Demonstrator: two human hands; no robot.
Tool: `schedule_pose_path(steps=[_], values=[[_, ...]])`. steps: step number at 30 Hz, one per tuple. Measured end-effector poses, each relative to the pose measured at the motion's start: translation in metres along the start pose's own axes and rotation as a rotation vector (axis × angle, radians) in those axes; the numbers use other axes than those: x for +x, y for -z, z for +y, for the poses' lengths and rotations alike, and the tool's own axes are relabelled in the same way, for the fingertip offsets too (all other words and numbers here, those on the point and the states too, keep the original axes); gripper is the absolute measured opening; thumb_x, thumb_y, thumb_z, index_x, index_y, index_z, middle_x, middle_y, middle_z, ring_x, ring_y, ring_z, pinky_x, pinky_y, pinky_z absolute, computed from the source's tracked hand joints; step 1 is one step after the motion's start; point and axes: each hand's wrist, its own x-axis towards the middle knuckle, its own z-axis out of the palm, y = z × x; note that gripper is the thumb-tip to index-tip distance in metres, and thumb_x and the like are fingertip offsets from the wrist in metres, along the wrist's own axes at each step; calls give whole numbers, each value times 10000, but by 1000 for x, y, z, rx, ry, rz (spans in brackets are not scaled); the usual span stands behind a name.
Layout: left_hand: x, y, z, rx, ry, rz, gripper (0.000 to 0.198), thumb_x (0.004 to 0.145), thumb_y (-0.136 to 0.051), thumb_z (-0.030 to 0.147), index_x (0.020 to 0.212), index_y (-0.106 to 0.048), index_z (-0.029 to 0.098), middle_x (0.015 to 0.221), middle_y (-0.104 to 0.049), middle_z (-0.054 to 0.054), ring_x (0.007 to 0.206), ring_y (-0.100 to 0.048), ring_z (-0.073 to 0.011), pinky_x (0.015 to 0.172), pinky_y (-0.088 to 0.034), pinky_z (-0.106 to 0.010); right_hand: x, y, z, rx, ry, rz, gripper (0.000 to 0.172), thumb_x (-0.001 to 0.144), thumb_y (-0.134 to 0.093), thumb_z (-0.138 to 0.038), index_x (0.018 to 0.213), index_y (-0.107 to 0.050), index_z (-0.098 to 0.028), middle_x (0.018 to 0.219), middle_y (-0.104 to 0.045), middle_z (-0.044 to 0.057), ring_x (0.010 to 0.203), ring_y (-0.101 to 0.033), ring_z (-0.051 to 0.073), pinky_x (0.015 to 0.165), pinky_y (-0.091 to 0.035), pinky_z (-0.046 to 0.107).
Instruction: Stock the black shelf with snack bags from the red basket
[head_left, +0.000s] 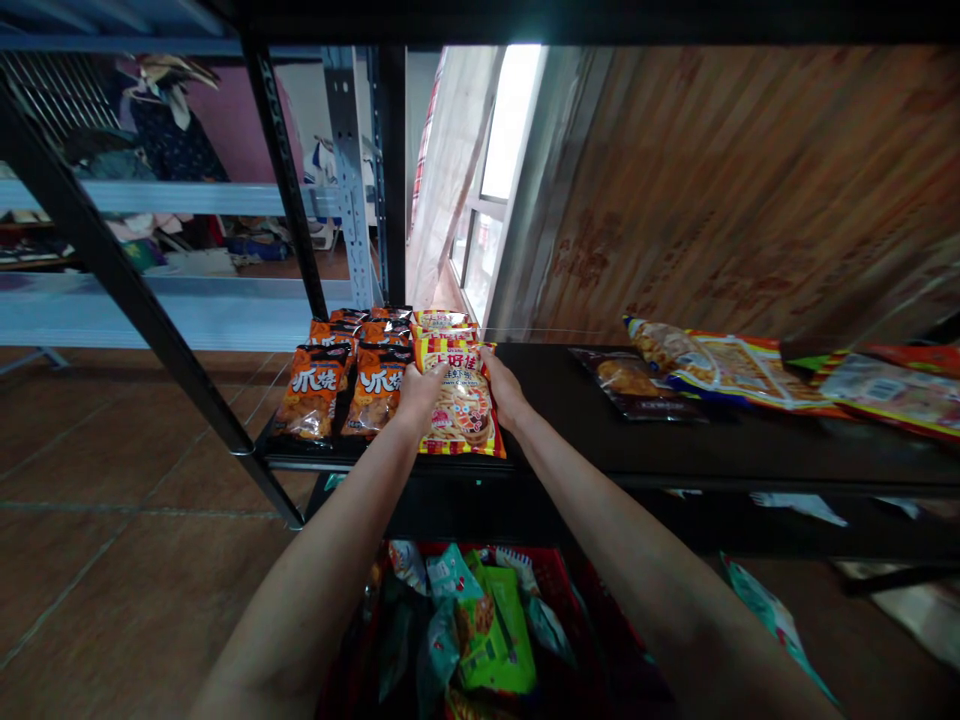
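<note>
On the black shelf, a red-and-yellow snack bag (461, 415) stands leaning back at the front of a row of similar bags. My left hand (424, 392) grips its upper left side, and my right hand (502, 388) holds its upper right edge, the fingertips partly hidden behind it. Just left of it are two columns of orange-and-black snack bags, the nearer front one (375, 390) close to my left hand and the other (310, 393) by the shelf's left end.
A dark bag (630, 385) and several colourful bags (750, 370) lie on the shelf at the right. Below, a red basket (555, 575) holds green and teal packets. A black upright post (281, 180) rises at the shelf's left.
</note>
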Motion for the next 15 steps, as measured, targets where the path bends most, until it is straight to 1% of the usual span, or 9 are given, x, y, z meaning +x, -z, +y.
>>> schedule_pose_path(steps=[7,15], values=[[2,0,-2,-11,-17,-11,406,729,-673,378,1075,-540,213,962,-692,-72,884,-669,-205,693,-525,-288,0,-2,3,-36,111,59,336,773,-578,-508,923,-634,-212,866,-729,-2,829,-682,197,778,-543,323],[1,1,0,2,-6,-18,390,726,-676,401,1041,-541,216,992,-688,-79,886,-667,-208,675,-524,-284,-1,-1,5,-70,112,93,375,740,-600,-532,935,-635,-214,868,-726,7,820,-680,203,776,-534,338]])
